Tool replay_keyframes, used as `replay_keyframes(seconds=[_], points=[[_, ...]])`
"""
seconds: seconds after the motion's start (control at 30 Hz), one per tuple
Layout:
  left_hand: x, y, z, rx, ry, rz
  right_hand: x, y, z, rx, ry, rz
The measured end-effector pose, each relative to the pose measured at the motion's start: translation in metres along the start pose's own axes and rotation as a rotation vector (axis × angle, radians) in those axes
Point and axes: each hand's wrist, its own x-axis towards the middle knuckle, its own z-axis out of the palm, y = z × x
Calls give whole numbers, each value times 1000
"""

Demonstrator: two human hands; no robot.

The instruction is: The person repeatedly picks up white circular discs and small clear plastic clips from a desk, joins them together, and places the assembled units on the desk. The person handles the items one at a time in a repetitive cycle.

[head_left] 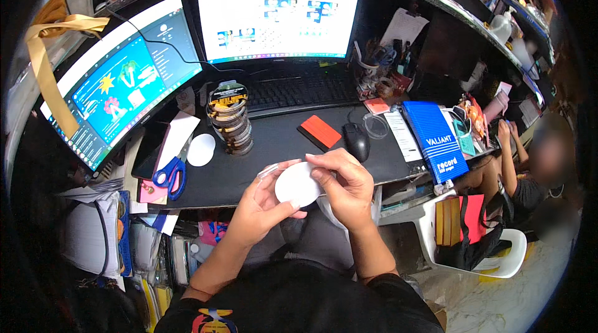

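A white round disc is held up in front of me, just off the desk's front edge. My left hand is closed on its left and lower edge, the thumb lying over the face. At the disc's upper right edge, my right hand pinches with thumb and fingers. Something thin and silvery shows by the left fingertips, too small to name. Behind the hands stands a stack of round dark-faced discs. A second white disc lies left of that stack, close to blue-handled scissors.
On the black desk are a flat red block, a black mouse, a keyboard and a blue record book. Two lit monitors stand behind. A white chair holds a bag at right; another person sits beyond.
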Motion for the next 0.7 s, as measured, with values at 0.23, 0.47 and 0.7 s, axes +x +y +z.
replay_keyframes(seconds=[0.23, 0.47, 0.7], points=[[13, -15, 19, 3, 55, -5, -5, -3, -9, -407, 129, -215], [13, -17, 31, 130, 19, 100, -10, -5, -10, -454, 163, -242], [13, -16, 35, 139, 7, 112, -12, -3, -8, -499, 195, -304]])
